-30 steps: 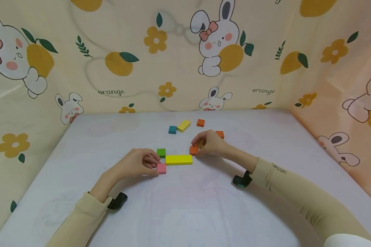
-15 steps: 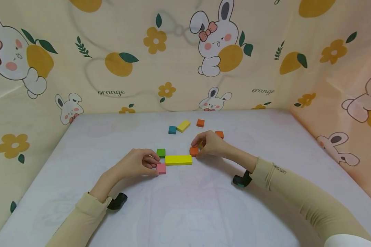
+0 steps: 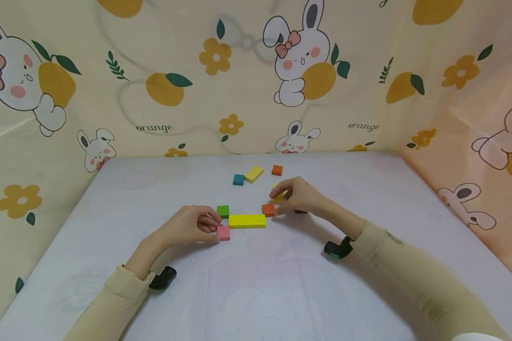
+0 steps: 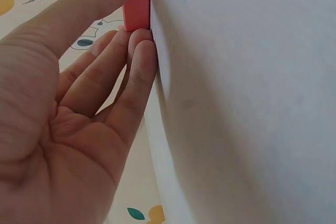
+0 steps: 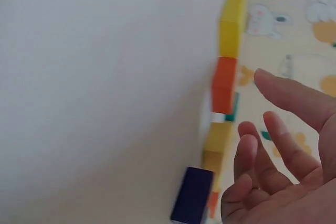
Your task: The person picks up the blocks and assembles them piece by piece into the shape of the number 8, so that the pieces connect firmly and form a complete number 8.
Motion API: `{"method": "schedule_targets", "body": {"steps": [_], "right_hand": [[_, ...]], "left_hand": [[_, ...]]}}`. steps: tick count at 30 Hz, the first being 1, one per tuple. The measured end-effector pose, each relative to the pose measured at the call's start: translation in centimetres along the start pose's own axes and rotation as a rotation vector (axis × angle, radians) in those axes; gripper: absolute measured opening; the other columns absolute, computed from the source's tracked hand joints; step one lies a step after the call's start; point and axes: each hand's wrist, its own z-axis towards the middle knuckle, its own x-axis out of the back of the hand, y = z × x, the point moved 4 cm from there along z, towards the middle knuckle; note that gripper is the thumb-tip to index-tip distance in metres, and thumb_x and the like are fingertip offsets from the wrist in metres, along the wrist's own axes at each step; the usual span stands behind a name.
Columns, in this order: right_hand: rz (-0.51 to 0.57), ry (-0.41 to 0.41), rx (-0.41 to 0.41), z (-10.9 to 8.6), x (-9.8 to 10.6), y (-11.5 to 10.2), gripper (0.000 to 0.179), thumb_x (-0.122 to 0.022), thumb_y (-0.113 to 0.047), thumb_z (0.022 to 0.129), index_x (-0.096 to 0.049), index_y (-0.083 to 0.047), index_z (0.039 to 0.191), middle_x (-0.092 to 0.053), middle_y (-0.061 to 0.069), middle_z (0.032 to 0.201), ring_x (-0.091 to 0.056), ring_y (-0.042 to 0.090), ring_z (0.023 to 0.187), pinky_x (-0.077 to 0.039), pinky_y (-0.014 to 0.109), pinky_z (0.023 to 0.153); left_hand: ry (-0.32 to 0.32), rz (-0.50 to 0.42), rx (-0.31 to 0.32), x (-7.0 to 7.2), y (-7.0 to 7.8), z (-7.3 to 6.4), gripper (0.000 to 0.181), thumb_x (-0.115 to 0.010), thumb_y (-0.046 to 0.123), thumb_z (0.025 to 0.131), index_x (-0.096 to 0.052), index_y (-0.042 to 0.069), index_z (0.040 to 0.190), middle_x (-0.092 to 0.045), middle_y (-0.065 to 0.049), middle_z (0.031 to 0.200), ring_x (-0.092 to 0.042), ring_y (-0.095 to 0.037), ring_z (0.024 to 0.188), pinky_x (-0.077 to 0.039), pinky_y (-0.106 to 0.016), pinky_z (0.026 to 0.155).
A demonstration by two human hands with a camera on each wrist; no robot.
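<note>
My left hand pinches a pink block between thumb and fingertips; in the left wrist view the thumb lies along the pink block. The block sits at the left end of a long yellow block, with a green block just behind. At the yellow block's right end lies an orange block. My right hand is beside it, and in the right wrist view thumb and fingers are spread, apart from the orange block and holding nothing.
Farther back lie a blue block, a yellow block and another orange block. Partly behind my right hand is one more yellow block. A dark block stands near that hand in the right wrist view.
My right hand has let go of the orange block and moved a little to the right and up, uncovering more of the yellow block behind. The left hand stays in place.
</note>
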Motion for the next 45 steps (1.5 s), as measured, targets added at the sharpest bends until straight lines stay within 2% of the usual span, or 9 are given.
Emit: {"method": "schedule_targets", "body": {"steps": [7, 12, 19, 22, 28, 37, 45], "right_hand": [[0.132, 0.108, -0.033, -1.2, 2.2, 0.7, 0.04, -0.088, -0.016, 0.073, -0.072, -0.006, 0.108, -0.069, 0.012, 0.107, -0.06, 0.026, 0.088, -0.049, 0.03, 0.072], [0.135, 0.147, -0.071, -1.9, 3.3, 1.2, 0.038, -0.086, -0.017, 0.077, -0.071, -0.003, 0.109, -0.068, 0.015, 0.109, -0.06, 0.027, 0.091, -0.051, 0.033, 0.076], [0.104, 0.168, -0.103, -3.0, 4.5, 2.6, 0.037, -0.084, -0.016, 0.078, -0.071, -0.003, 0.111, -0.069, 0.01, 0.11, -0.062, 0.026, 0.094, -0.049, 0.036, 0.084], [0.105, 0.151, -0.097, -3.3, 5.1, 3.0, 0.038, -0.084, -0.016, 0.079, -0.071, -0.004, 0.113, -0.07, 0.008, 0.112, -0.062, 0.026, 0.096, -0.048, 0.037, 0.085], [0.098, 0.139, -0.091, -3.1, 5.9, 3.7, 0.031, -0.084, -0.014, 0.079, -0.073, -0.005, 0.107, -0.069, 0.005, 0.114, -0.062, 0.026, 0.096, -0.048, 0.037, 0.082], [0.063, 0.082, -0.074, -2.8, 7.0, 4.5, 0.032, -0.083, -0.014, 0.08, -0.073, -0.006, 0.109, -0.071, 0.007, 0.107, -0.061, 0.027, 0.1, -0.047, 0.04, 0.085], [0.096, -0.02, -0.058, -2.6, 6.8, 5.2, 0.036, -0.087, -0.014, 0.074, -0.072, -0.003, 0.106, -0.071, 0.011, 0.104, -0.063, 0.029, 0.094, -0.05, 0.037, 0.083]], "left_hand": [[0.003, 0.001, -0.002, 0.1, -0.1, 0.0, 0.04, -0.087, 0.019, 0.077, -0.066, 0.008, 0.11, -0.071, 0.0, 0.101, -0.066, -0.014, 0.085, -0.055, -0.026, 0.078], [0.005, -0.005, 0.016, 0.0, -0.1, -0.1, 0.04, -0.087, 0.019, 0.076, -0.067, 0.008, 0.109, -0.071, 0.0, 0.1, -0.067, -0.014, 0.085, -0.055, -0.027, 0.079], [-0.001, -0.011, 0.006, -0.2, 0.1, 0.1, 0.04, -0.087, 0.019, 0.076, -0.067, 0.009, 0.109, -0.071, 0.0, 0.101, -0.067, -0.014, 0.086, -0.055, -0.026, 0.079], [0.002, 0.002, 0.007, -0.2, 0.1, 0.2, 0.04, -0.087, 0.019, 0.077, -0.066, 0.01, 0.11, -0.071, 0.001, 0.101, -0.066, -0.014, 0.086, -0.054, -0.025, 0.078], [0.013, 0.023, 0.008, -0.3, -0.1, 0.0, 0.04, -0.086, 0.02, 0.077, -0.066, 0.01, 0.111, -0.07, 0.002, 0.101, -0.066, -0.014, 0.085, -0.054, -0.024, 0.078], [0.019, 0.027, 0.005, -0.4, -0.2, 0.1, 0.039, -0.086, 0.021, 0.078, -0.066, 0.011, 0.11, -0.07, 0.003, 0.099, -0.065, -0.014, 0.084, -0.054, -0.024, 0.077], [0.015, 0.019, 0.004, -0.3, -0.2, -0.1, 0.039, -0.086, 0.019, 0.077, -0.066, 0.011, 0.11, -0.071, 0.003, 0.099, -0.065, -0.015, 0.084, -0.054, -0.025, 0.077]]}}
